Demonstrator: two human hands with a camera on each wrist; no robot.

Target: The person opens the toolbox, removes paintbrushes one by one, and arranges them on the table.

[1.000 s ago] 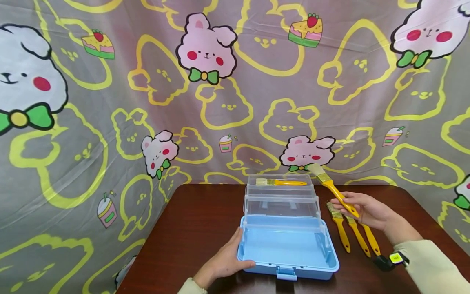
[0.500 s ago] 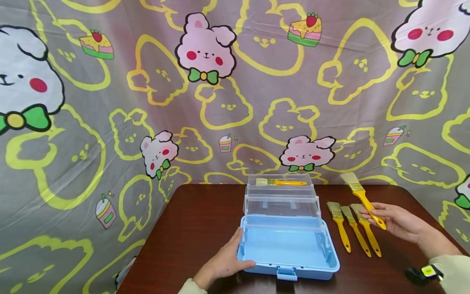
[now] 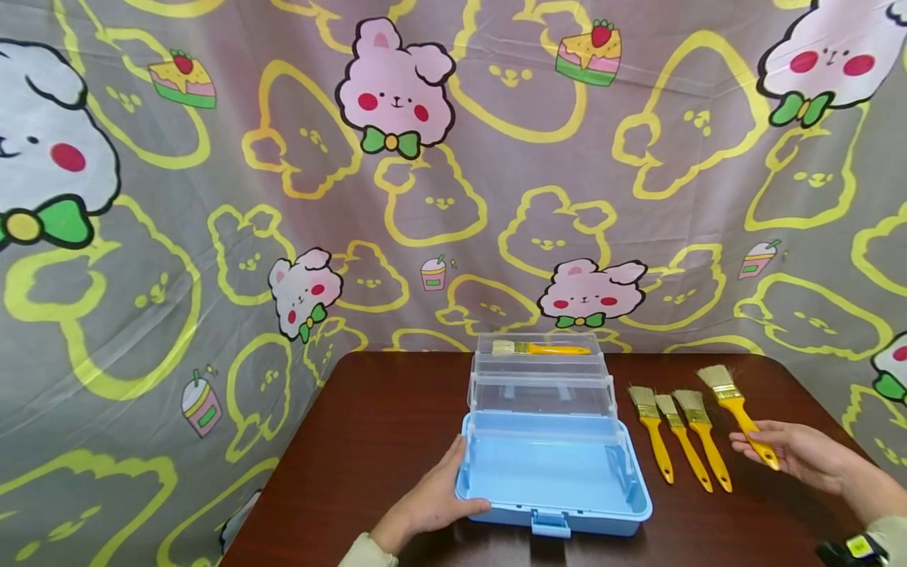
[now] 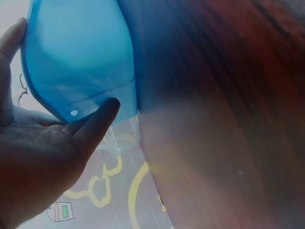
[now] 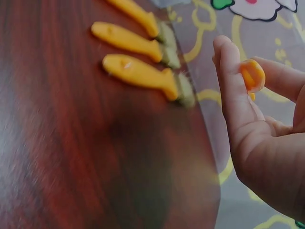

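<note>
My left hand [image 3: 441, 490] rests against the near left corner of a light blue plastic box [image 3: 563, 520], thumb at the front side and straight fingers along the left side. In the left wrist view the hand [image 4: 52, 148] spreads around the corner of the blue box [image 4: 86, 43]. My right hand [image 3: 808, 455] pinches the yellow handle of a paintbrush [image 3: 740, 417], bristles pointing away. The right wrist view shows the handle end [image 5: 253, 76] between thumb and fingers. To its left, three yellow-handled paintbrushes [image 3: 659, 449] lie side by side.
Raised clear trays [image 3: 546, 394] stand at the back of the box, with another yellow-handled paintbrush [image 3: 556, 350] lying across the top one. A latch [image 3: 550, 524] hangs at the front. The dark wooden table [image 3: 368, 441] ends at a patterned curtain [image 3: 397, 197].
The right hand has carried its paintbrush to the right and toward me, from beside the clear trays to the right of the three lying brushes. The left hand stays at the box corner.
</note>
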